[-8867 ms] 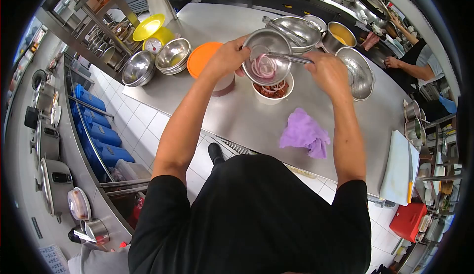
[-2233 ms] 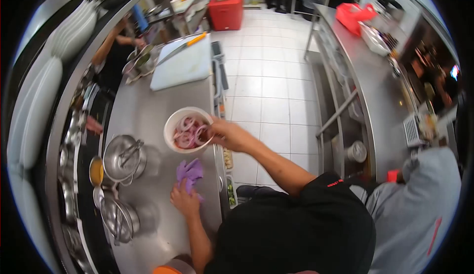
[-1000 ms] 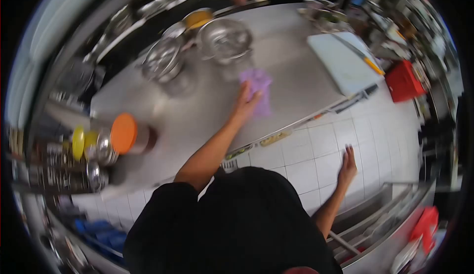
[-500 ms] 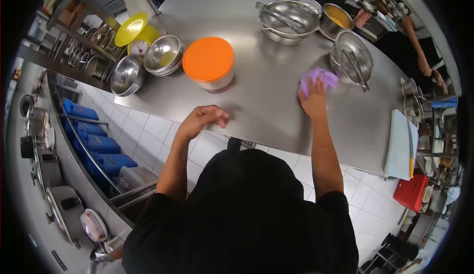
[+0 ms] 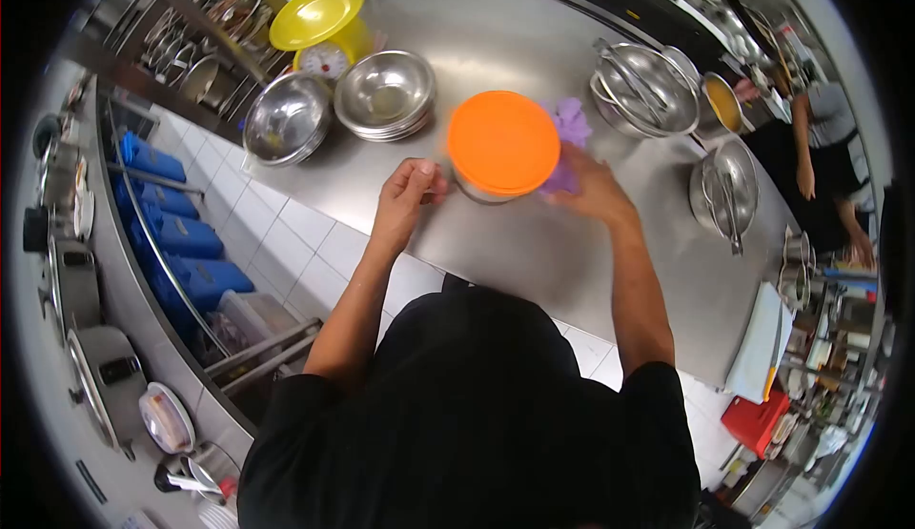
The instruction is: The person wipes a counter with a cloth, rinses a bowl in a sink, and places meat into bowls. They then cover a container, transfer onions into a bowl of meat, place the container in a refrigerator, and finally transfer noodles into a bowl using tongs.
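A round tub (image 5: 486, 198) with a bright orange lid (image 5: 503, 143) stands upright on the steel table between my two hands. Just left of it is my left hand (image 5: 405, 200), its fingers curled in towards the thumb, with nothing visible in them. On the tub's right side my right hand (image 5: 593, 189) grips a crumpled purple cloth (image 5: 569, 127), part of which sticks out beyond the fingers. The hand is slightly blurred, and the tub hides part of the cloth.
Stacked steel bowls (image 5: 384, 95) and a yellow scale (image 5: 326, 38) stand at the left. Steel bowls holding tongs (image 5: 729, 207) and a pot with yellow contents (image 5: 721, 102) are at the right, near a cutting board (image 5: 760, 338). Another person (image 5: 820, 148) stands beyond the right edge.
My right hand has brought the purple cloth left to the tub's side, away from the tongs bowl. My left hand has risen closer to the tub. The view has shifted.
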A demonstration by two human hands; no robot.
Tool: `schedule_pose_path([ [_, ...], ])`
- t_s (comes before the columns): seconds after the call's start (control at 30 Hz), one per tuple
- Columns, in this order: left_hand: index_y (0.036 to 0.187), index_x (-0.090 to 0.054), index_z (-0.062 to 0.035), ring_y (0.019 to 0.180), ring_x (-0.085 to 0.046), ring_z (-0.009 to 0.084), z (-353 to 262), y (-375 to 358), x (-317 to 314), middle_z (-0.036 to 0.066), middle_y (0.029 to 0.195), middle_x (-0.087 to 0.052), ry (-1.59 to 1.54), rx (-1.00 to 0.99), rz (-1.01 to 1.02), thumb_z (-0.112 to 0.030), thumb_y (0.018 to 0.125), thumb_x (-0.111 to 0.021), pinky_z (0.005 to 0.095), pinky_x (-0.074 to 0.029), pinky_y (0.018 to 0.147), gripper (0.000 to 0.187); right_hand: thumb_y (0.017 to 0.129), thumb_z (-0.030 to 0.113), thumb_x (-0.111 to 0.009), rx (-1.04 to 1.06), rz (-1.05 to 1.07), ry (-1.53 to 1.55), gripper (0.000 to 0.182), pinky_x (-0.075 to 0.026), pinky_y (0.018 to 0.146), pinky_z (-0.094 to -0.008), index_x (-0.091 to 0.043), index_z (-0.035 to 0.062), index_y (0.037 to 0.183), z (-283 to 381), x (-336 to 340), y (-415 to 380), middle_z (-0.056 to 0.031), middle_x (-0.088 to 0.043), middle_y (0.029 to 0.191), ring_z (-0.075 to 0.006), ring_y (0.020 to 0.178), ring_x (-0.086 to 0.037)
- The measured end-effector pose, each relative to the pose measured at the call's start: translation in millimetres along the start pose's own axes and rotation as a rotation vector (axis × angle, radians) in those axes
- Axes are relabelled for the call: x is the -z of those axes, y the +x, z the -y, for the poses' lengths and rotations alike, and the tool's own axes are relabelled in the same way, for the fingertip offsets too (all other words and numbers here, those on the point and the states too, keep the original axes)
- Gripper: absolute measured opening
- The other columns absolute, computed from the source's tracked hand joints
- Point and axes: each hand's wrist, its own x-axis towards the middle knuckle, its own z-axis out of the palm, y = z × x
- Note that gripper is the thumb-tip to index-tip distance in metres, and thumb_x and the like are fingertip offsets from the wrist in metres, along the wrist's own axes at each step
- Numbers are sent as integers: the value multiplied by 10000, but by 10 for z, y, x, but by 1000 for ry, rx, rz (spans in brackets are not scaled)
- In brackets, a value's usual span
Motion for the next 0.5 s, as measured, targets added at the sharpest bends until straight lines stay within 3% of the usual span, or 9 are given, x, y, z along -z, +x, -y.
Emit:
schedule_pose_path([
  [0.1, 1056, -621, -45, 816, -602, 121, 22, -34, 121, 29, 892, -637, -18, 27, -62, -392, 1001, -548, 285, -507, 763, 358, 678, 269, -868, 180, -270, 403, 1037, -281, 1169, -432, -293, 95, 1523, 203, 148, -196, -163, -343, 1552, -321, 1431, -334],
  [0.2, 1048, -640, -20, 756, -576, 98, 136, -157, 238, 20, 843, -644, -39, 62, -137, -386, 1003, -554, 245, -480, 722, 378, 614, 221, -911, 401, -268, 609, 1055, -324, 1147, -398, -345, 77, 1492, 436, 107, -88, -136, -359, 1549, -286, 1408, -378],
  [0.3, 1036, -645, -34, 777, -593, 124, 188, -350, 412, 29, 834, -641, 16, 36, -253, -395, 1012, -525, 282, -485, 752, 381, 620, 196, -918, 504, -331, 418, 987, -396, 1097, -400, -379, 47, 1434, 502, -68, 103, -145, -472, 1430, -265, 1332, -457],
  [0.43, 894, -641, -45, 687, -546, 75, 501, -666, 649, 0, 764, -613, -10, -36, -540, -402, 995, -564, 231, -453, 647, 379, 628, 274, -928, 564, -328, 664, 862, -449, 1029, -408, -415, 62, 1287, 656, -466, 320, -150, -558, 1239, -298, 1193, -541],
  [0.5, 911, -617, -61, 662, -528, 72, 622, -793, 647, -7, 731, -584, 8, -31, -766, -377, 994, -567, 234, -448, 617, 331, 635, 261, -928, 634, -305, 793, 804, -484, 975, -405, -420, 61, 1226, 876, -600, 343, -155, -570, 1160, -294, 1122, -574],
])
